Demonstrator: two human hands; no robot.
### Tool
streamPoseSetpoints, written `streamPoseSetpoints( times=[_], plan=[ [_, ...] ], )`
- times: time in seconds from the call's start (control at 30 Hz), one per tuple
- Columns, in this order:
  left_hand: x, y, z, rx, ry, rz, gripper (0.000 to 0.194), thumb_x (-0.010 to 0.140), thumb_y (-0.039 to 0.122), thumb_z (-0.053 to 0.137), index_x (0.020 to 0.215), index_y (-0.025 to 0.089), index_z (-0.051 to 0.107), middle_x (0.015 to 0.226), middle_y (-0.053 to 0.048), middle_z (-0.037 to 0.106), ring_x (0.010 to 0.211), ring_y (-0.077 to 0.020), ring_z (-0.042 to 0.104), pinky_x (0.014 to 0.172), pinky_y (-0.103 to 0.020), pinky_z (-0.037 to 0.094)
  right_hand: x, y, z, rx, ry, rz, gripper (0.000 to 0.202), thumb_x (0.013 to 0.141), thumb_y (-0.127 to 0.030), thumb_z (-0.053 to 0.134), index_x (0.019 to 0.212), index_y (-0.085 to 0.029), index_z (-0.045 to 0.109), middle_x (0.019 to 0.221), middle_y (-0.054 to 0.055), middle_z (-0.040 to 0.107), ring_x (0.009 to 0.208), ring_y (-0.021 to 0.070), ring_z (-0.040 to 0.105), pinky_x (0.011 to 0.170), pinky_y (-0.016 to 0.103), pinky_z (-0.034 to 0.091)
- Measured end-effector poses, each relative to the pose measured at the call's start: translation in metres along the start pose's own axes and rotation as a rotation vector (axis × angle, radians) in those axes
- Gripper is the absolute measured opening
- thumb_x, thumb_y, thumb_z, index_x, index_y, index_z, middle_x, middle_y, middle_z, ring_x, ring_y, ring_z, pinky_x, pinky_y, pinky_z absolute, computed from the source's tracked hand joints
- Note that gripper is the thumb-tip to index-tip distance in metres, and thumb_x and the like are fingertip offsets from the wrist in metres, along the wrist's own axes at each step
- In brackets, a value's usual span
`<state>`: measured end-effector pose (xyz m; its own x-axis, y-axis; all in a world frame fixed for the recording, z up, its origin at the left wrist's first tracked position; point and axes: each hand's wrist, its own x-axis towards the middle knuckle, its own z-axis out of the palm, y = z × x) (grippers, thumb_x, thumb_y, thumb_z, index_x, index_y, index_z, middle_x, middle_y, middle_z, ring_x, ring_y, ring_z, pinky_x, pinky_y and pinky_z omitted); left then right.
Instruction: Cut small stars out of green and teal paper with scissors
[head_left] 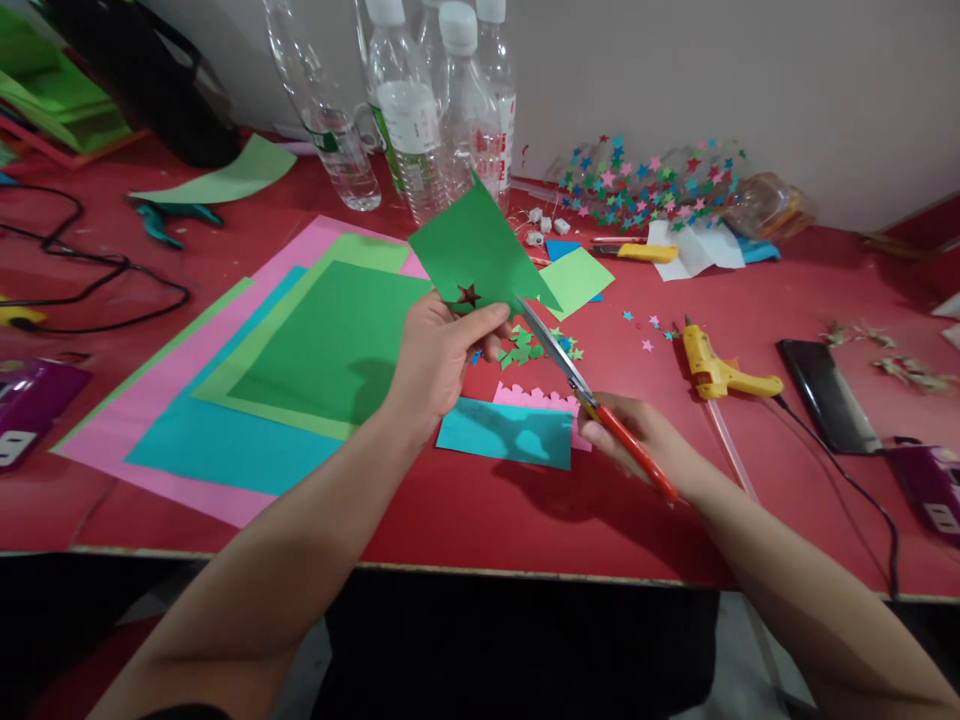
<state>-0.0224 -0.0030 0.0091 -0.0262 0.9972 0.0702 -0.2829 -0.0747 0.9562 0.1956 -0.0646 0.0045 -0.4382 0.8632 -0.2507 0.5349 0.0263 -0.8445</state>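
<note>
My left hand point(442, 345) pinches a piece of dark green paper point(480, 245) by its lower edge, thumb on top. A star-shaped hole shows in the paper near my fingers. Red-handled scissors point(559, 355) are gripped in my right hand point(637, 435), their blades pointing up and left with the tips at the paper's lower edge. Under my hands lie a blue paper strip point(502, 435), a pink paper strip point(536, 395) with a notched edge, and small green paper scraps point(523, 350).
Coloured sheets point(322, 340) are stacked at left. Plastic bottles point(409, 110) stand against the wall. To the right are a yellow glue gun point(720, 370), a phone point(825, 395) and a yellow cutter knife point(645, 253). A star-covered bottle point(652, 185) lies at the back.
</note>
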Motion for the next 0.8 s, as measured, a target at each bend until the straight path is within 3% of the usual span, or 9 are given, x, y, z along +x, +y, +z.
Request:
streamPoseSetpoints(
  times=[0.8],
  plan=[
    [0.0020,0.0060,-0.0026,0.055,-0.055,-0.101,0.015,0.066,0.021,0.067,0.055,0.014,0.060,0.048,0.002,0.060,0.034,-0.0028,0.043,0.039,-0.019,0.034,-0.0016,-0.0052,-0.0043,0.077,-0.075,-0.009,0.044,0.084,-0.060,0.055,0.071,-0.019,0.042,0.056,-0.006,0.038,0.048,0.0075,0.033,0.047,0.023,0.026]
  ],
)
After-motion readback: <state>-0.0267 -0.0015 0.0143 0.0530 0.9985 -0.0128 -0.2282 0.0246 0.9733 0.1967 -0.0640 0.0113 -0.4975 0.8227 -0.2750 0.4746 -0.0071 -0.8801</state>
